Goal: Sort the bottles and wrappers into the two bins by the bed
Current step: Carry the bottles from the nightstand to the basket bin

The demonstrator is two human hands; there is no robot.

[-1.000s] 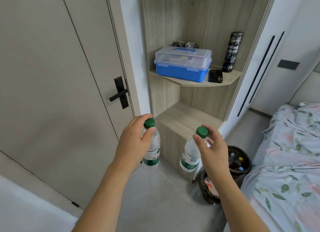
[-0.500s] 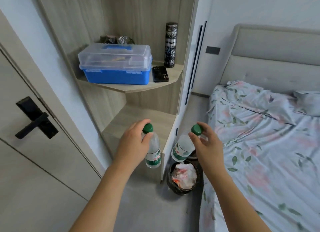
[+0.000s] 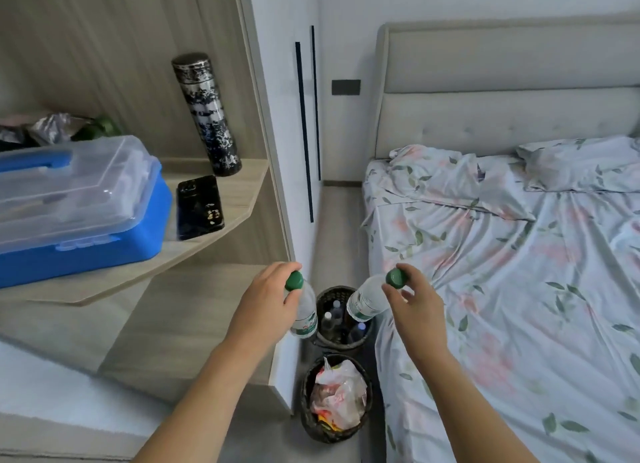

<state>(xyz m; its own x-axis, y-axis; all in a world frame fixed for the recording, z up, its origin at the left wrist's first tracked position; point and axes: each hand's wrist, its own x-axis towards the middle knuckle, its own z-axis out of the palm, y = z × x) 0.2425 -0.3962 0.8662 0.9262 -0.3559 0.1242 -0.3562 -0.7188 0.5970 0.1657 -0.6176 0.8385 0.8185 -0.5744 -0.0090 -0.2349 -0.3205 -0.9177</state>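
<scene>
Each hand, left hand (image 3: 263, 303) and right hand (image 3: 414, 301), pinches a bottle by its cap; right bottle (image 3: 365, 301) tilts over the bottle bin (image 3: 341, 315), nearer.

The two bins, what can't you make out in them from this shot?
Head view only:
- Far bin: the right bottle covers part of its opening; contents too small to count.
- Near bin: a plastic bag hides what lies beneath.
- Left bottle: the left hand covers its neck.

Grey floor (image 3: 341, 220) under two dark bins (image 3: 341, 338), between shelf unit and bed.
</scene>
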